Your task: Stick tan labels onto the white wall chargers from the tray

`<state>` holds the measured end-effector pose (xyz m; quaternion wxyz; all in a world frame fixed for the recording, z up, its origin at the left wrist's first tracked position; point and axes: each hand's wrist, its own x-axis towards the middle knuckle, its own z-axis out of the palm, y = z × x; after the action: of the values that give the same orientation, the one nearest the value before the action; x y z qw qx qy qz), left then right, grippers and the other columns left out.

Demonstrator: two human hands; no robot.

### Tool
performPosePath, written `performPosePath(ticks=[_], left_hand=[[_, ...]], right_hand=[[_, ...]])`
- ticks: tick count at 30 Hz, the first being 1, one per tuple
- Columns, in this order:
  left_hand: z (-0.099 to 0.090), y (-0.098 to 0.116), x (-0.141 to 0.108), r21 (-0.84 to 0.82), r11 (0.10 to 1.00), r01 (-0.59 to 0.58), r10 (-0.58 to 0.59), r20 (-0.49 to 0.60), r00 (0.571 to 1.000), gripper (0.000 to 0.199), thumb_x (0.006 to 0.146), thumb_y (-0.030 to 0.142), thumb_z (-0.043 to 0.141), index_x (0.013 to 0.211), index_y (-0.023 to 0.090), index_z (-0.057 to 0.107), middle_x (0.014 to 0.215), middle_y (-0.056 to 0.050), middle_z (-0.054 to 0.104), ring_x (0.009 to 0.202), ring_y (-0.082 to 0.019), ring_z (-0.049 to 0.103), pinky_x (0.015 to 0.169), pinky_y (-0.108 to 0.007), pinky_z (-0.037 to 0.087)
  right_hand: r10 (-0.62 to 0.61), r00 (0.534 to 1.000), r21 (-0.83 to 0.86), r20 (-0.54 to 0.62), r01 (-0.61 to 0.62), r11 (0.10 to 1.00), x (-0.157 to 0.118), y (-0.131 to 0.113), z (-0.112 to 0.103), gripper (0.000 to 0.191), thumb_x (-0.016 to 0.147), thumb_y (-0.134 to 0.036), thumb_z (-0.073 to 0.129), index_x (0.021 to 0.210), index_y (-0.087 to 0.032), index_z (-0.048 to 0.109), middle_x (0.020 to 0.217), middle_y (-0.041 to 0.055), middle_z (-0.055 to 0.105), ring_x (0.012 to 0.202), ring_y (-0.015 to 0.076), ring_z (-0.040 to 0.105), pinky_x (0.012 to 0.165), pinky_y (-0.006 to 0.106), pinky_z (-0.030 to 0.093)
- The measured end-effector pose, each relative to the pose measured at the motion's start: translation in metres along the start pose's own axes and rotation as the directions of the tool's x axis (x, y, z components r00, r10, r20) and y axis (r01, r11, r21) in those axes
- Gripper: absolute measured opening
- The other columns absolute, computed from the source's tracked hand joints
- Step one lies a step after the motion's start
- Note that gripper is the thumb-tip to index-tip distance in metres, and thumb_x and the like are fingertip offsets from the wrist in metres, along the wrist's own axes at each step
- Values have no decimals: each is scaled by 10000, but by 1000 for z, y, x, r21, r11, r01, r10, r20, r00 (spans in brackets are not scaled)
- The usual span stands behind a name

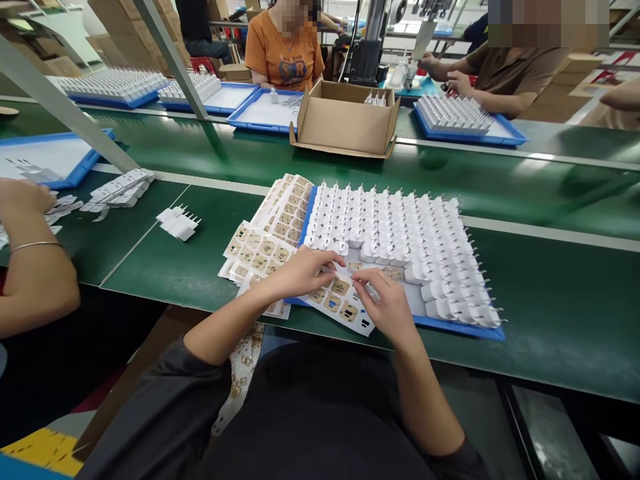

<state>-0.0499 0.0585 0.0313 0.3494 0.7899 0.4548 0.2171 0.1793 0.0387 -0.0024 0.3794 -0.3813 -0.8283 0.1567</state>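
Note:
My left hand is over the near left part of the blue tray, thumb and fingers drawn together. Close to its right, my right hand makes a pinch with the fingertips. What either pinch holds is too small to make out. Beneath both hands, a sheet of tan stickers lies tilted across the tray's front edge. Rows of white plug adapters, pins upward, fill most of the blue-rimmed tray. More sticker sheets are stacked at the tray's left.
Loose white plugs lie to the left, near a co-worker's arm. An open cardboard box stands across the green bench. Further plug trays and seated people are beyond. A slanted metal post rises at left.

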Motion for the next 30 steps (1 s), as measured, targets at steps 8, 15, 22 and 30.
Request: performPosePath(ticks=[8, 15, 22, 30], left_hand=[[8, 7, 6, -189, 973, 130, -121, 56, 991, 350, 889, 296, 605, 1232, 230, 584, 878, -21, 792, 749, -198, 741, 676, -284, 537], [11, 4, 12, -203, 966, 159, -151, 58, 987, 405, 833, 270, 640, 1226, 221, 558, 843, -11, 796, 782, -202, 736, 760, -313, 546], [13, 0, 14, -215, 958, 188, -178, 67, 982, 421, 840, 284, 625, 1250, 220, 557, 824, -17, 788, 716, -205, 728, 648, -289, 532], [28, -15, 9, 309, 950, 34, 24, -181, 983, 235, 898, 252, 628, 1128, 212, 656, 1031, -86, 743, 1086, -305, 641, 957, -460, 491]], right_hand=[[-181, 983, -322, 6, 173, 931, -2, -2, 2, 181, 970, -206, 633, 1116, -296, 694, 1171, 41, 770, 1082, 277, 640, 915, 454, 429], [-190, 981, -318, 48, 195, 928, -4, 2, 3, 159, 980, -204, 626, 1084, -292, 707, 1178, 30, 778, 1066, 256, 662, 915, 445, 412], [-201, 976, -236, 83, 215, 948, -3, 9, 5, 171, 987, -181, 591, 1030, -293, 713, 1142, 23, 785, 1031, 238, 679, 861, 415, 437], [110, 965, 235, -237, -53, 971, -21, 20, -8, 50, 961, -246, 605, 968, -255, 654, 950, 63, 736, 923, 241, 703, 830, 432, 560]])
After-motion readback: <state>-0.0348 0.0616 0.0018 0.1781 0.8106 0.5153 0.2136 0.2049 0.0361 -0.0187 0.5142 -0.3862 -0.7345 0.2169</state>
